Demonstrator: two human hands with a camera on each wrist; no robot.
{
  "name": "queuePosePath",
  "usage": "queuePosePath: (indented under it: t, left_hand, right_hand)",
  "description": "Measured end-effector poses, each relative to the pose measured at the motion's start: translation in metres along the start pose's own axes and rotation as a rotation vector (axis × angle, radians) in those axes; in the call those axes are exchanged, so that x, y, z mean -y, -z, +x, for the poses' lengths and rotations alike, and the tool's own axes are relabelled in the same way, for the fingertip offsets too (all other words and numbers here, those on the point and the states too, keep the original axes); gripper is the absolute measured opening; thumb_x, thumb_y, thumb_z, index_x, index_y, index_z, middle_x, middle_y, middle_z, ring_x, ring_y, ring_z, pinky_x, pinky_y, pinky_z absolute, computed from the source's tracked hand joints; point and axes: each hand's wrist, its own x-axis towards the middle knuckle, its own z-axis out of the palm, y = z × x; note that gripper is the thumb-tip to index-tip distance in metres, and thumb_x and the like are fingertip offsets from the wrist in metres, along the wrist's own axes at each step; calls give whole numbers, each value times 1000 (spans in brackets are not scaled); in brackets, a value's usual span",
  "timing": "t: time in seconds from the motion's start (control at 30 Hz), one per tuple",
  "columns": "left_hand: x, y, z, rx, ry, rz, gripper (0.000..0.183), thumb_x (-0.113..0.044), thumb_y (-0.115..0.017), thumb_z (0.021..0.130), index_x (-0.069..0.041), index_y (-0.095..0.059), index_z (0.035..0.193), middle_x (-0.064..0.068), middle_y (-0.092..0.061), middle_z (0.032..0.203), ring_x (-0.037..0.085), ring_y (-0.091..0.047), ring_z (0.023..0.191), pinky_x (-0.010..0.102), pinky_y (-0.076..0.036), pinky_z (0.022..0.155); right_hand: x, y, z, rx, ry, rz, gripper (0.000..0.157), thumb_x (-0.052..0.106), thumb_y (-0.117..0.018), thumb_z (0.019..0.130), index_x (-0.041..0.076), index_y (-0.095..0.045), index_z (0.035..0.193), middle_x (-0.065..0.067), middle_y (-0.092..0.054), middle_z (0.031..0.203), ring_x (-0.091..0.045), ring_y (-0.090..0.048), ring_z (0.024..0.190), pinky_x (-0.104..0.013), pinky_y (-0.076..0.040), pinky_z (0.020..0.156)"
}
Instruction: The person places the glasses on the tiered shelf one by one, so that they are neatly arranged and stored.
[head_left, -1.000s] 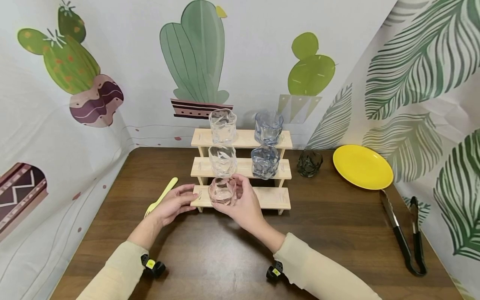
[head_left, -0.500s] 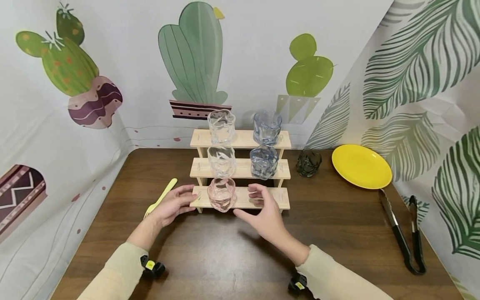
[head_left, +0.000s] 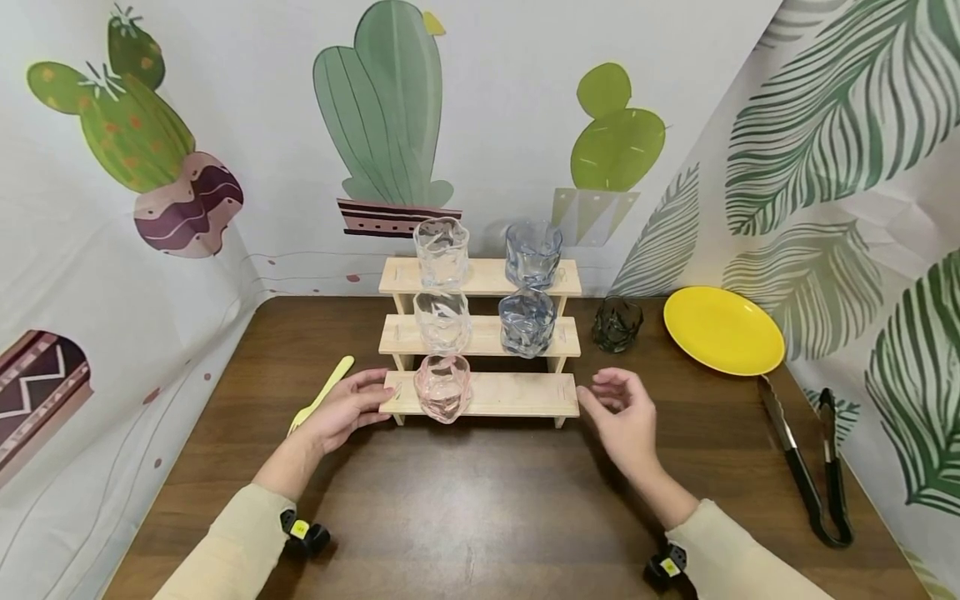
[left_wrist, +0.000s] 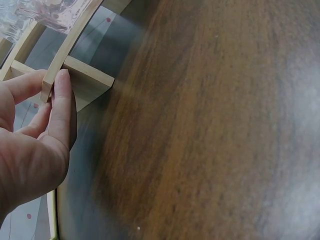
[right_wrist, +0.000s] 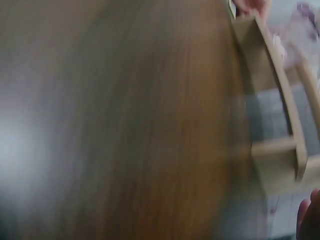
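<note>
A three-step wooden display stand [head_left: 517,396] stands on the table. My left hand [head_left: 341,417] pinches the left end of its lowest step; in the left wrist view the fingertips [left_wrist: 62,82] press on both faces of the board. A pink glass [head_left: 442,390] sits on that step, left of its middle. On the middle step are a clear glass [head_left: 442,323] and a blue glass [head_left: 528,323]; on the top step, another clear glass [head_left: 441,254] and a lighter blue glass [head_left: 533,254]. My right hand [head_left: 626,421] hovers just off the step's right end, fingers loosely bent, holding nothing.
A dark glass [head_left: 617,325] stands right of the stand, near the back edge. Farther right lie a yellow plate [head_left: 723,331] and black-handled tongs [head_left: 806,483]. A yellow fork [head_left: 322,392] lies beside my left hand. Printed cloth walls border the table.
My right hand has let go of the pink glass and moved right, past the lowest step's right end. The glass stays on that step. My left hand keeps its place.
</note>
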Motion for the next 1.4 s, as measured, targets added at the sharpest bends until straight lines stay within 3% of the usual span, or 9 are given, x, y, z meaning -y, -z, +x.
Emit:
queuePosePath:
  t: [0.1,0.33,0.5,0.77,0.97,1.17,1.4]
  left_hand:
    - [-1,1,0,-3,2,2,63,-10,-65,102,4,-34,155,16,-60,127,19,-68,100,33,-61,85]
    - [-1,1,-1,4,4,-3,64,-11,-65,103,5,-32,156,15,-59,126,18,-68,100,33,-60,85]
    - [-1,-1,-1,11,3,-5,65,-11,-65,103,6,-31,156,15,-60,126,18,-67,100,33,-60,86]
    - [0,-1,-1,-6,9,-5,63,-11,-65,103,4,-34,155,16,-60,127,19,-68,100,33,-60,86]
    - [1,-1,-1,2,7,-14,67,-11,-68,101,5,-33,156,15,-60,127,18,-68,100,33,-61,85]
    - [-1,-1,-2,7,-3,-15,68,-12,-68,101,5,-32,155,14,-60,126,18,-68,100,34,-61,85]
    - [-2,0,-2,-11,11,-8,65,-11,-67,101,4,-34,156,17,-59,129,19,-67,100,34,-61,85]
  right_hand:
    - [-26,13,15,-65,-68,-55,41,-5,-83,85,-11,-61,118,-15,-66,107,-26,-66,94,-20,-56,79]
    - [-59,32,55,-129,-223,-152,64,16,-86,87,-1,-51,138,-20,-57,131,-31,-57,119,-37,-50,98]
    - [-71,34,80,-109,-246,-195,82,24,-88,86,5,-41,150,-19,-49,143,-32,-50,130,-47,-45,106]
    - [-83,28,105,-23,-281,-217,103,27,-90,84,9,-24,161,-20,-35,158,-35,-37,143,-50,-35,117]
    - [-90,24,113,3,-310,-234,103,28,-88,85,11,-23,163,-19,-34,160,-35,-37,145,-49,-35,118]
    - [-90,24,116,-4,-292,-247,92,26,-89,85,7,-36,157,-21,-48,149,-38,-50,135,-50,-43,112]
    - [-93,26,117,-6,-296,-235,84,26,-90,84,5,-42,149,-19,-56,140,-31,-57,127,-44,-49,106]
